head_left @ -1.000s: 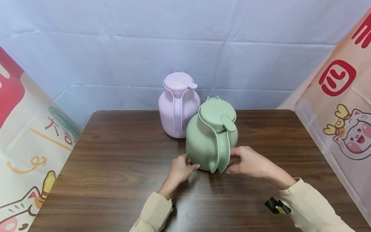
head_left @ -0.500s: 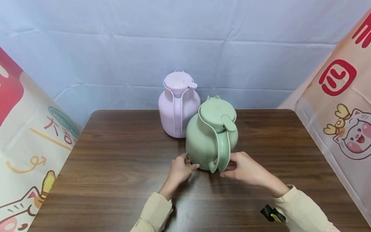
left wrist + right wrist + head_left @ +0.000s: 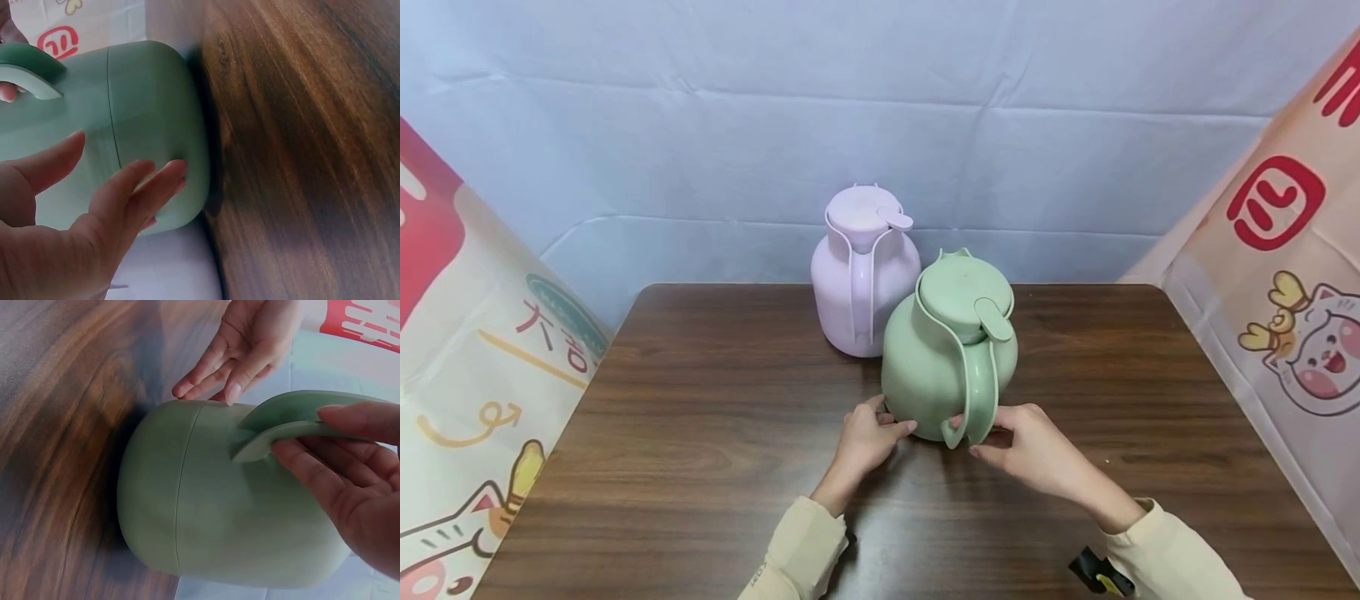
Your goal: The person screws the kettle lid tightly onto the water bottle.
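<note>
A green thermos jug [image 3: 921,367] stands upright on the table, its handle [image 3: 980,387] toward me and its thumb lever at upper right. My right hand [image 3: 1033,450] grips the lower end of that handle; in the right wrist view the thumb lies over the handle's edge and a finger passes behind it. At the jug's lower left, my left hand [image 3: 867,437] touches its body with fairly straight fingers, thumb spread apart, as the left wrist view shows. Behind and to the left stands a lilac thermos jug [image 3: 831,287], partly covered by the green one.
Both jugs stand on a dark wood-grain table [image 3: 700,417]. A pale cloth [image 3: 737,150] hangs behind its back edge. Printed banners with cartoon cats flank it, one on the left [image 3: 445,400] and one on the right [image 3: 1315,275].
My right hand has shifted slightly left and toward me at the handle's lower end, and a fingertip now shows through the handle. The left hand and both jugs look unmoved.
</note>
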`<state>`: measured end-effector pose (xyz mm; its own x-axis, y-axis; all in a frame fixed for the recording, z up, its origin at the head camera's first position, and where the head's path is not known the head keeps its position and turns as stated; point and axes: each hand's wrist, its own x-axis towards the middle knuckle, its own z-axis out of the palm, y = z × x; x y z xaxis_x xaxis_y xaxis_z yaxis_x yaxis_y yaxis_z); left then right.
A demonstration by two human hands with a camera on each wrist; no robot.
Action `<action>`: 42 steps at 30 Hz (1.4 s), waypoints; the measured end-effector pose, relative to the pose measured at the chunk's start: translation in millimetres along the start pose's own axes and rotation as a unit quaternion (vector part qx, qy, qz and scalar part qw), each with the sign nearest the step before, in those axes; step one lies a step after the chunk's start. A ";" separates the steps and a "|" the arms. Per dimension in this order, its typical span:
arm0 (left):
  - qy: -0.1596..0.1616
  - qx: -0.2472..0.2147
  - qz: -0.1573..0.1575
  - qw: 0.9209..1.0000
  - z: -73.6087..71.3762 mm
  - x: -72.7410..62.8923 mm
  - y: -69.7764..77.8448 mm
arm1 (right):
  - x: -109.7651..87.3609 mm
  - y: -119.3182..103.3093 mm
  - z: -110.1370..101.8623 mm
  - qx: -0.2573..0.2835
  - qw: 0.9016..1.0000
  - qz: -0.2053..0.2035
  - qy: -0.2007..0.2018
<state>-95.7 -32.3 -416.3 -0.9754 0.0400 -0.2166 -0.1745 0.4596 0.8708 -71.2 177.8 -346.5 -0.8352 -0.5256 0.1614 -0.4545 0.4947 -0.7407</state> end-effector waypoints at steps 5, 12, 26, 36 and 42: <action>0.005 -0.018 0.001 1.000 1.6 0.0 -1.0 | -0.5 1.6 1.5 -0.007 1.000 -0.016 0.002; 0.011 -0.039 0.004 0.999 3.0 -1.6 -1.5 | 0.4 3.1 0.4 0.003 0.999 -0.035 -0.001; 0.010 -0.039 0.019 0.999 7.6 -1.2 0.9 | -2.7 4.5 -5.5 0.001 0.999 -0.035 0.014; 0.005 -0.033 0.032 0.999 11.3 3.8 2.4 | -3.6 5.8 -9.5 -0.016 1.000 -0.020 0.007; -0.002 -0.026 0.032 0.999 14.8 7.9 4.5 | -4.0 8.9 -11.8 -0.024 0.999 -0.021 0.027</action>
<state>-102.2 -16.8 -420.7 -0.9843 0.0725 -0.1610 -0.1180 0.4083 0.9052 -75.6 192.4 -346.1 -0.8301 -0.5088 0.2280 -0.5027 0.5062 -0.7007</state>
